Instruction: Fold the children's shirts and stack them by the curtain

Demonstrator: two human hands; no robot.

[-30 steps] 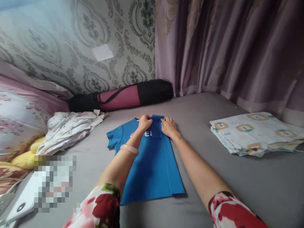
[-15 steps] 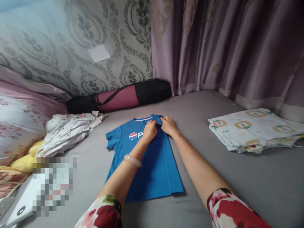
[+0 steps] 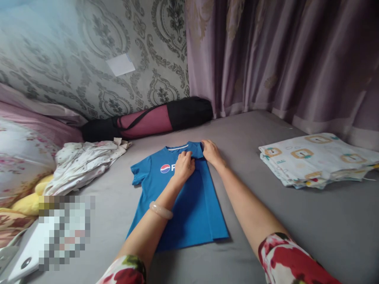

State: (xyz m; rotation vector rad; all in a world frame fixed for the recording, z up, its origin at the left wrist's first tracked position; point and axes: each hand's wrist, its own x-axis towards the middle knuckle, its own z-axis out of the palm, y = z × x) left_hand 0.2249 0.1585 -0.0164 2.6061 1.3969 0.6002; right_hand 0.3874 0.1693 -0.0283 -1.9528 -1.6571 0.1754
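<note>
A blue T-shirt (image 3: 189, 221) with a white neck stripe and a round red, white and blue logo lies front up on the bed. Its right side is folded inward, and the sleeve on that side lies over the chest. My left hand (image 3: 185, 165), fingers curled and closed, is on the chest at the edge of the folded sleeve and covers part of the lettering. At the folded shoulder edge, my right hand (image 3: 212, 152) has its fingers closed on the cloth. Its fingertips are partly hidden.
A grey sheet (image 3: 242, 136) covers the bed. Folded patterned cloth (image 3: 316, 157) lies at right, and a crumpled white garment (image 3: 85, 161) at left. A maroon and black long bag (image 3: 148, 120) rests along the wall. A white device (image 3: 35, 244), partly blurred, sits at the lower left.
My left hand has drawn slightly back from the sleeve edge. My right hand has moved outward to the folded shoulder edge. The folded sleeve now lies flatter.
</note>
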